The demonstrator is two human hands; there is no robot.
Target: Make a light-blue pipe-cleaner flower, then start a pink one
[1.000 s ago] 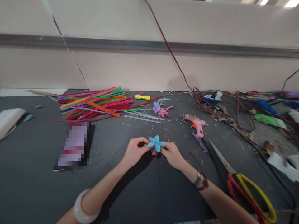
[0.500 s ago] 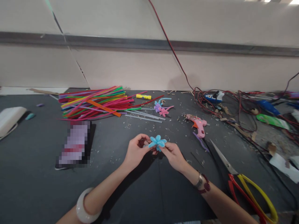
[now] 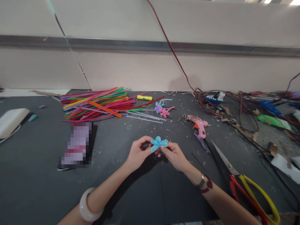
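A light blue flower (image 3: 158, 143) with fuzzy petals is held between both hands over the middle of the dark table. My left hand (image 3: 139, 153) pinches it from the left, its fingertips partly hidden behind the petals. From the right, my right hand (image 3: 174, 156) grips it with the thumb at the lower petals. Beyond the hands lie a purple flower (image 3: 158, 108) and a pink flower (image 3: 164, 113) on fuzzy stems.
Colourful pipe cleaners (image 3: 98, 104) lie back left, near a yellow glue stick (image 3: 144, 98) and a pixelated phone-like object (image 3: 76, 143). At the right are a pink glue gun (image 3: 199, 126), large scissors (image 3: 231, 168) and tangled cables (image 3: 203, 103).
The blue flower has turned and tilted slightly between the fingers. Both hands have shifted a little, and the right thumb sits closer to the petals.
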